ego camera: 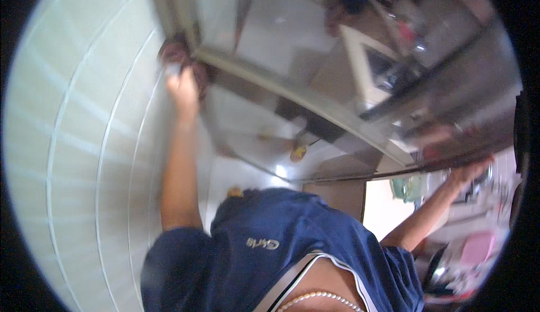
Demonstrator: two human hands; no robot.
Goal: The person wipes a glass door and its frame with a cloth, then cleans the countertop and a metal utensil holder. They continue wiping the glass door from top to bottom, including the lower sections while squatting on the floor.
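Note:
My left hand (pixel 182 86) is stretched forward along the pale wall, at the corner of a metal-framed glass panel (pixel 257 109). It touches a blurred reddish-brown thing (pixel 202 75), possibly cloth, with a small light grey patch at the fingers; its grip is unclear. At the far right, my right hand (pixel 472 170) is near the panel's dark lower edge, too blurred to show whether it holds anything. The glass is dark and shiny, with a pale metal bar (pixel 303 105) running diagonally across it. Shapes seen in or through the glass cannot be told apart from reflections.
A pale ribbed wall (pixel 84 143) curves along the left side. Below my right arm lie a green container (pixel 407 187), a pink board or tray (pixel 479 246) and a dark pan-like thing (pixel 438 270), among other blurred items. A small yellow thing (pixel 234 191) shows beside my shirt.

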